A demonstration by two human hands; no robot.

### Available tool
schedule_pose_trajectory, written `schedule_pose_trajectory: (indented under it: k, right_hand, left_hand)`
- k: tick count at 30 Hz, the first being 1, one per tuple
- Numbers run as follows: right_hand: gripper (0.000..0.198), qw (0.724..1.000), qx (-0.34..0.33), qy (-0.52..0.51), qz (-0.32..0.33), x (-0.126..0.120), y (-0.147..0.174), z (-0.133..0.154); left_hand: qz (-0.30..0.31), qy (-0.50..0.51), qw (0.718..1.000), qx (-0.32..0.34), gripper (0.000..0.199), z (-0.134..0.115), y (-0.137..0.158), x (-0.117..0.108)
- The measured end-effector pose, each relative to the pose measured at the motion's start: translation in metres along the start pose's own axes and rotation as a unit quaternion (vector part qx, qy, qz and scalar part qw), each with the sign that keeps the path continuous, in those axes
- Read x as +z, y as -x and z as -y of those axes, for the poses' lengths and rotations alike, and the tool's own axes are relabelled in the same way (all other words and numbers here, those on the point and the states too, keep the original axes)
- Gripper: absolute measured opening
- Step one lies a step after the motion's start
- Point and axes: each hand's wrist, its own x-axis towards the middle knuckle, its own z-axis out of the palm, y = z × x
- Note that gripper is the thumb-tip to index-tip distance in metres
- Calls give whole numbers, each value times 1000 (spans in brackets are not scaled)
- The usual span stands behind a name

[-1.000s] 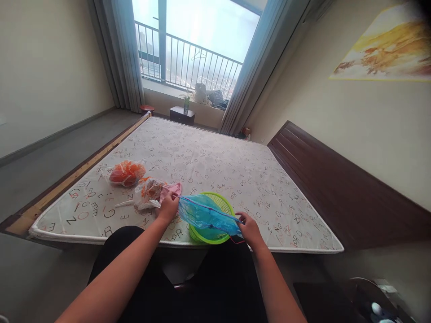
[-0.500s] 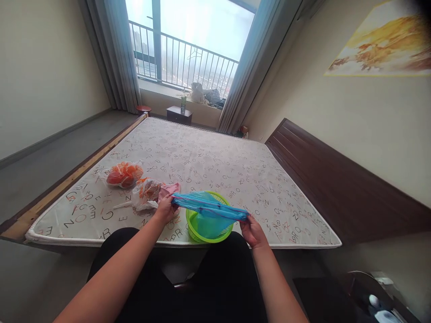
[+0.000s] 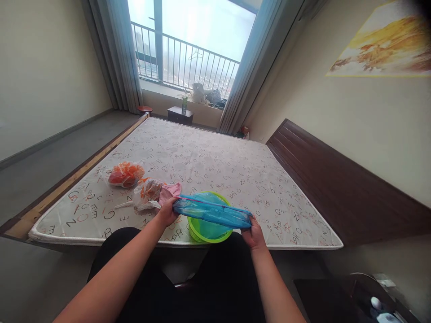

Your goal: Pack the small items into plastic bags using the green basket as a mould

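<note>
Bedroom, bare mattress [image 3: 208,166] printed with scattered letters; window with railing and grey curtains beyond it, dark wood headboard along the right-hand wall, painting above.

Left hand [image 3: 167,212]: fingers closed in a pinch on the left end of a blue plastic bag [image 3: 212,213]. Individual fingertips hard to separate, mostly curled under the bag's edge.

Right hand [image 3: 253,233]: fingers pinched shut on the bag's right end, thumb side up, knuckles toward the camera.

Blue plastic bag stretched taut between the two sets of fingers, held roughly level, a thin red line running along its upper edge. It hangs directly over a green basket [image 3: 209,233], covering most of the opening; basket sits on the mattress near its front edge, between the two hands and just below the fingers.

Just beyond the left fingers: pink cloth [image 3: 169,191], touching a clear bag with orange contents [image 3: 148,192]. Farther left of those fingers, apart, a second bag of orange items [image 3: 126,174].

Dark-clothed lap below the forearms.
</note>
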Motion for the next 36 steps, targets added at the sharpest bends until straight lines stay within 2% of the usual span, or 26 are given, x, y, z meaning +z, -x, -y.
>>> schedule_pose_trajectory:
  k: [7,12,16,19,21,24,27,29,32,33,36]
  right_hand:
    - [28,999,51,-8,7,1,5,-7]
    - [39,997,66,25,28,-3,11,-14]
    - [51,995,88,45,34,-10,17,-32]
    - [54,992,76,93,-25,-19,18,-51]
    - [54,990,59,116,-61,-25,15,-63]
    - [49,988,33,130,-71,-30,5,-74]
    - [46,987,26,138,-79,-29,-6,-77]
    - [43,985,19,146,-93,-26,-12,-77]
    - [37,980,-4,171,-104,-20,-17,-78]
    - [36,978,-10,180,-101,-18,-18,-79]
    - [36,975,-12,199,-95,-13,-19,-81]
  left_hand:
    - [5,3,999,-38,8,5,-3,-6]
    - [5,-10,999,-36,10,3,-4,-8]
    - [34,-103,994,-16,19,9,-1,-7]
    - [50,-221,974,-15,27,17,1,-9]
    - [51,-294,954,-26,23,20,3,-12]
    - [57,-391,918,-29,15,21,4,-18]
    - [31,-472,881,-8,21,18,-1,-23]
    - [5,-543,839,12,30,18,-8,-26]
    - [-12,-649,760,40,34,21,-20,-33]
    - [-12,-669,742,45,32,23,-23,-35]
    - [8,-700,713,44,25,30,-27,-41]
